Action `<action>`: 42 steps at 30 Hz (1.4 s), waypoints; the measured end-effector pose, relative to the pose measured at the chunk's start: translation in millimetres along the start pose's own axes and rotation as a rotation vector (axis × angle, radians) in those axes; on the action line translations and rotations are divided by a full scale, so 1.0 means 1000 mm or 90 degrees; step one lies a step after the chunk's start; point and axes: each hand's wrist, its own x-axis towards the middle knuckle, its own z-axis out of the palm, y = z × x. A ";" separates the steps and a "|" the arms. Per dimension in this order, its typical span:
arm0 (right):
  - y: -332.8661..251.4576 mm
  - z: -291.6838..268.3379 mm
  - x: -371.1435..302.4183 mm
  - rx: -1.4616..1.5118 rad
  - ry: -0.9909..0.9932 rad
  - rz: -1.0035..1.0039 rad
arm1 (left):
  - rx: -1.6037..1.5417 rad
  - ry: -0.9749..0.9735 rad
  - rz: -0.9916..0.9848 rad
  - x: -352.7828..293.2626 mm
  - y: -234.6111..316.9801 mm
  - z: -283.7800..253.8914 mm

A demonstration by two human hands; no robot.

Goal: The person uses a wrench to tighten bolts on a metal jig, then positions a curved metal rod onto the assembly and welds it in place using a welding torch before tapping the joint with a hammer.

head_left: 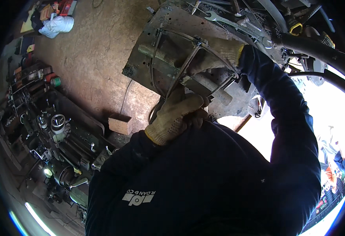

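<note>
A frame of bent metal rods (154, 65) stands on a dark steel plate (141, 74) with drilled holes. A round metal bar (219, 95) lies slantwise beneath the rods. My left hand (178, 116), in a tan work glove with a yellow cuff, is closed at the frame's near corner, its fingers curled around the rod end. From the right, my right hand (215, 55), gloved alike, reaches in among the rods. A middle rod crosses in front of its fingers, so their grip cannot be made out.
Spanners (235, 26) and scrap metal crowd the bench's far right. A thick dark pipe (312, 47) juts in at the right. Left of me stands a lathe-like machine (62, 137) with handwheels. A brick-like block (120, 124) sits on the floor, near a thin cable (126, 94).
</note>
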 end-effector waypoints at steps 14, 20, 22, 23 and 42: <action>-0.012 -0.001 -0.001 0.007 0.077 -0.089 | -0.327 -0.080 0.008 0.000 -0.016 -0.011; 0.001 -0.001 0.003 -0.018 0.060 -0.112 | -0.358 -0.071 -0.028 -0.001 -0.012 -0.010; 0.002 -0.001 0.004 -0.025 0.062 -0.117 | -0.310 -0.035 -0.019 -0.001 -0.012 -0.008; 0.003 -0.002 0.005 -0.027 0.062 -0.119 | -0.286 -0.018 -0.015 -0.001 -0.011 -0.007; 0.056 0.007 0.014 0.359 0.044 -0.082 | -0.346 -0.147 -0.016 0.005 -0.020 -0.022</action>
